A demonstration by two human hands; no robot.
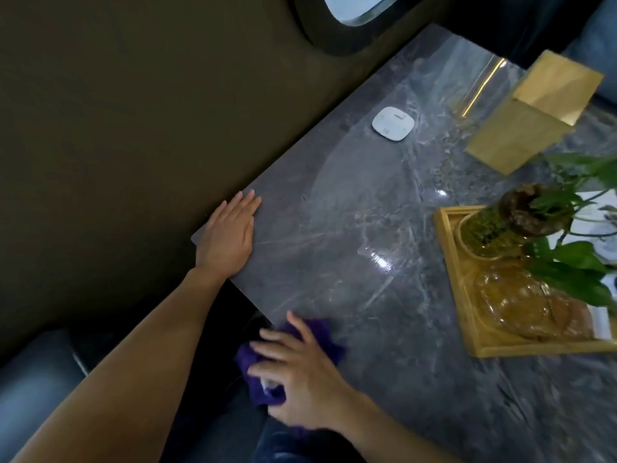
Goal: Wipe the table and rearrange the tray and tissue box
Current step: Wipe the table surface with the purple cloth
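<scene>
Your right hand (300, 372) had its fingers spread and pressed down over one purple cloth (290, 355), which sat at the near edge of the table (350, 262) and partly hung off it. Your left hand (228, 233) lay flat, fingers straight and together, gripping nothing, on the near left corner where the table met the dark wall (133, 128).

Between your hands and the far things the marble top was bare, a wide stretch open for moving. One wooden tray (454, 262) sat to the right, its left rim facing that bare stretch; it ran out of view on the right. In it stood one glass vase with a green plant (514, 218) and one clear glass dish (514, 299). One gold tissue box (534, 118) stood beyond the tray, near the far right edge. One small white square device (394, 123) lay to the box's left, well apart from your hands.
</scene>
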